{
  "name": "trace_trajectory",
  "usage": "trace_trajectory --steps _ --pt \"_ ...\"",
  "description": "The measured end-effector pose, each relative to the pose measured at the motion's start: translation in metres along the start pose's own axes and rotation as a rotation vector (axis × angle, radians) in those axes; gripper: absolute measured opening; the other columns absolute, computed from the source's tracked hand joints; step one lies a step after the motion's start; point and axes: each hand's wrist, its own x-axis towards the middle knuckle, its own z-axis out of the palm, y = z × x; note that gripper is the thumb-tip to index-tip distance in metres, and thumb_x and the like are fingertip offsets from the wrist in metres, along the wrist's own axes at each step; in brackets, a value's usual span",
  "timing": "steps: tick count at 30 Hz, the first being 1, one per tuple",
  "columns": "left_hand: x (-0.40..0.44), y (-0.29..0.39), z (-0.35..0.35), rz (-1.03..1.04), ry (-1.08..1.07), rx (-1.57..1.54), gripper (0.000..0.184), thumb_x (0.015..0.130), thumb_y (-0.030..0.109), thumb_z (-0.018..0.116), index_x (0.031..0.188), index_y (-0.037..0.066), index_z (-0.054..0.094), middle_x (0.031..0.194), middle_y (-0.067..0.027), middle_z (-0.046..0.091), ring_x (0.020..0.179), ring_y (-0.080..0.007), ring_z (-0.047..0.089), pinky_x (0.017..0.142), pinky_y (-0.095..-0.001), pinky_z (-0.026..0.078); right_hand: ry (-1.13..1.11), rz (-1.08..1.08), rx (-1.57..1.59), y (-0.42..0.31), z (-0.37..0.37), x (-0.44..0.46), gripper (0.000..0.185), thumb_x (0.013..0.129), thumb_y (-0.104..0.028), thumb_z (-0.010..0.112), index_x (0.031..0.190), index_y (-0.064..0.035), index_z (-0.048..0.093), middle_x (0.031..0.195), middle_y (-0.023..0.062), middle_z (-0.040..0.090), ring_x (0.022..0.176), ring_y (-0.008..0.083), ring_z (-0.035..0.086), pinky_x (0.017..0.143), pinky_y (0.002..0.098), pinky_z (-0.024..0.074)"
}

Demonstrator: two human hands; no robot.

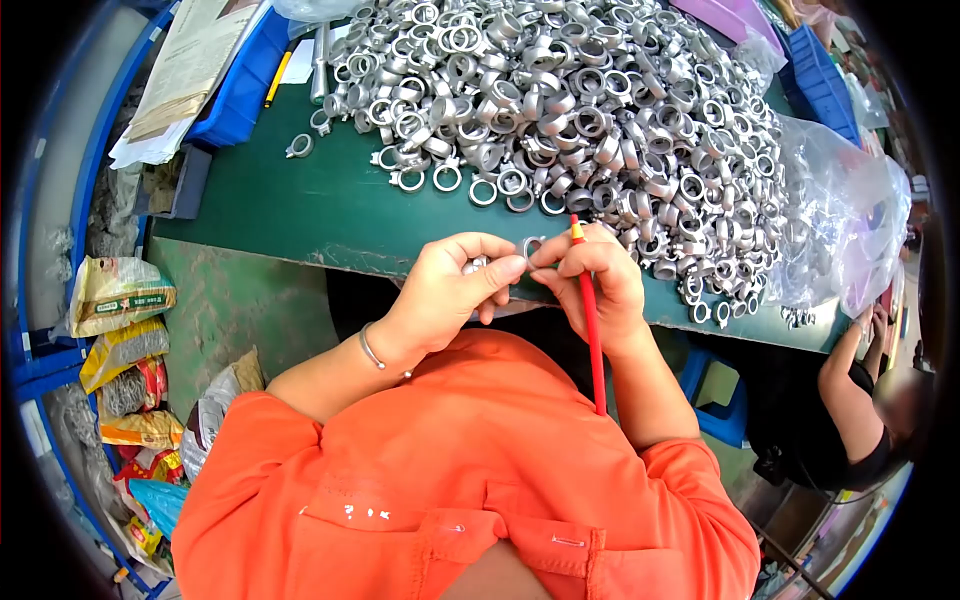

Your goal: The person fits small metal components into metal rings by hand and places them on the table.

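My left hand (462,278) is closed, with a bit of silvery metal (476,264) showing between its fingers; most of that piece is hidden. Its fingertips meet a small grey metal ring (533,244) at the front edge of the bench. On the other side of this ring, my right hand (605,280) pinches it with thumb and fingertips. The same hand also grips a long red pencil (596,345), its tip up and its lower end reaching my orange shirt. Just beyond both hands lies a big heap of similar metal rings (590,122), many with a small lug.
The green bench (270,200) carries one stray ring (299,146) at the left. Papers (190,75), a blue bin (232,85) and a yellow pen (276,80) lie upper left. Clear plastic bags (830,210) lie right. Another person (850,400) sits at the right. Sacks (120,295) stand left.
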Motion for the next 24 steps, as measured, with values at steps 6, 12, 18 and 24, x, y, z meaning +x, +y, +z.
trace_trajectory --steps 6,12,18,24 --pt "-0.004 0.001 -0.002 0.503 0.007 0.457 0.009 0.075 0.005 0.069 0.082 0.002 0.065 0.081 -0.0017 0.057 0.065 -0.0053 0.049 0.057 -0.0191 0.04 0.149 0.199 0.434 -0.009 0.007 -0.017 0.029 0.077 0.014 0.055 0.093 -0.0057 0.041 0.087 0.013 0.061 0.078 0.0157 0.057 0.069 0.0279 0.0464" --pt "-0.012 0.004 0.005 0.668 -0.011 0.631 0.011 0.071 0.0 0.07 0.08 0.004 0.064 0.079 -0.0025 0.056 0.063 -0.0071 0.048 0.053 -0.019 0.038 0.121 0.546 0.715 -0.023 0.009 -0.022 0.037 0.077 0.008 0.062 0.1 -0.0062 0.036 0.103 0.0154 0.056 0.091 0.0173 0.058 0.073 0.026 0.0497" --pt "-0.012 0.002 0.005 0.707 -0.041 0.66 0.013 0.073 0.001 0.069 0.085 0.003 0.066 0.078 -0.0031 0.057 0.059 -0.0074 0.048 0.05 -0.0204 0.039 0.154 0.499 0.806 -0.02 0.014 -0.027 0.037 0.078 0.012 0.059 0.099 -0.0058 0.034 0.105 0.0174 0.054 0.09 0.0176 0.059 0.075 0.0269 0.0511" --pt "-0.012 0.002 0.002 0.601 -0.044 0.643 0.009 0.077 0.002 0.066 0.086 0.002 0.066 0.081 -0.0039 0.059 0.066 -0.0069 0.05 0.055 -0.0191 0.038 0.134 0.395 0.728 -0.013 0.014 -0.029 0.039 0.076 0.015 0.059 0.098 -0.0054 0.034 0.108 0.0196 0.053 0.091 0.0202 0.06 0.075 0.0279 0.0516"
